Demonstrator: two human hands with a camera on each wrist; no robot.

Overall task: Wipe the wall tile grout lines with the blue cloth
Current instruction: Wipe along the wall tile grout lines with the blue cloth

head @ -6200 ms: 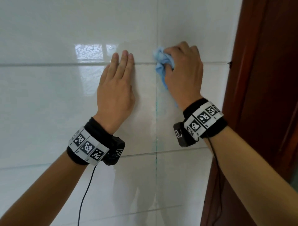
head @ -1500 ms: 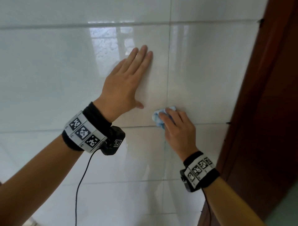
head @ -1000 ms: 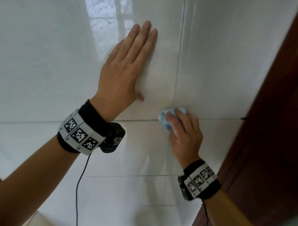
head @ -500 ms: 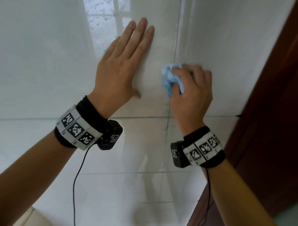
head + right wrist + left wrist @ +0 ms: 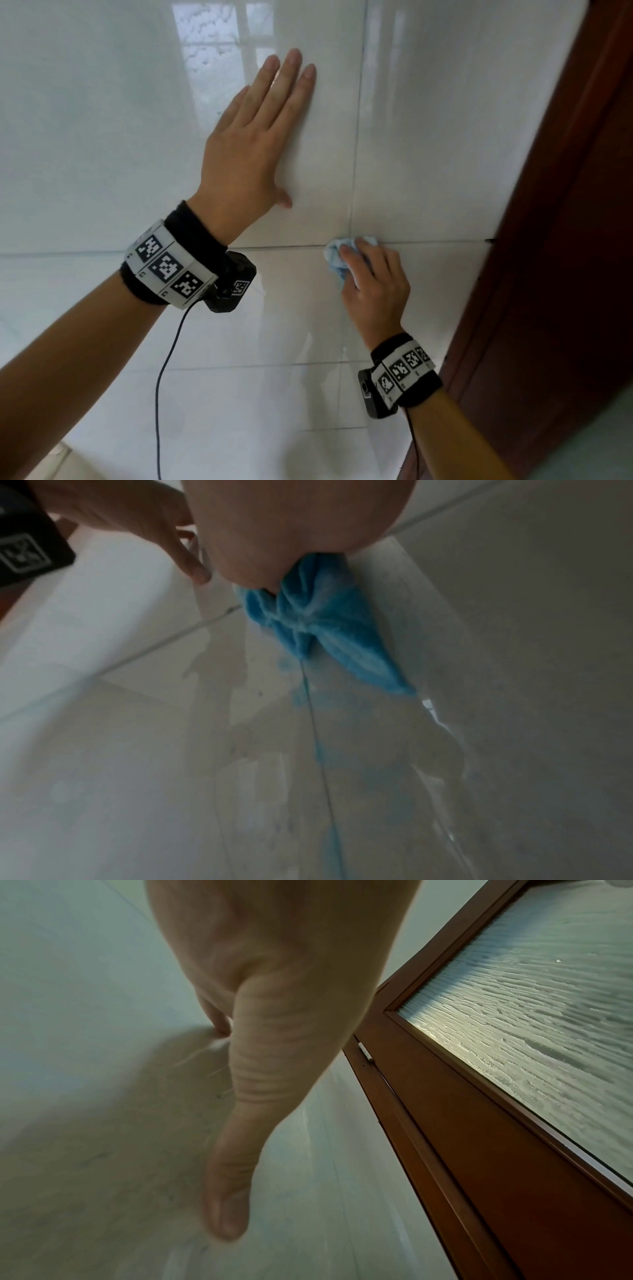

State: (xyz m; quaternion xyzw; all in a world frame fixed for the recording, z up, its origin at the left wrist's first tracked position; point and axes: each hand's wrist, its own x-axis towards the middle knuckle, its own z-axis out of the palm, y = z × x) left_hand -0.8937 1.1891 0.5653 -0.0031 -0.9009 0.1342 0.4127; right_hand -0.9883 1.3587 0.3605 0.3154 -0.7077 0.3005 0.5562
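Observation:
My right hand (image 5: 373, 277) grips a bunched blue cloth (image 5: 337, 257) and presses it on the wall where the vertical grout line (image 5: 358, 137) meets the horizontal grout line (image 5: 435, 242). In the right wrist view the blue cloth (image 5: 322, 631) hangs from under the palm against the tile, over the grout line (image 5: 318, 750). My left hand (image 5: 253, 147) lies flat on the white tile, fingers straight and pointing up, just left of the vertical line. The left wrist view shows the left hand's thumb (image 5: 240, 1123) resting on the tile.
A dark brown wooden door frame (image 5: 565, 240) runs down the right edge of the tiled wall. A door with frosted patterned glass (image 5: 534, 1015) shows in the left wrist view. A black cable (image 5: 162, 377) hangs from my left wristband. Glossy white tiles (image 5: 85, 137) spread to the left and below.
My right hand slid the blue cloth down the vertical grout line to the crossing with the horizontal line. The left hand stayed flat on the tile.

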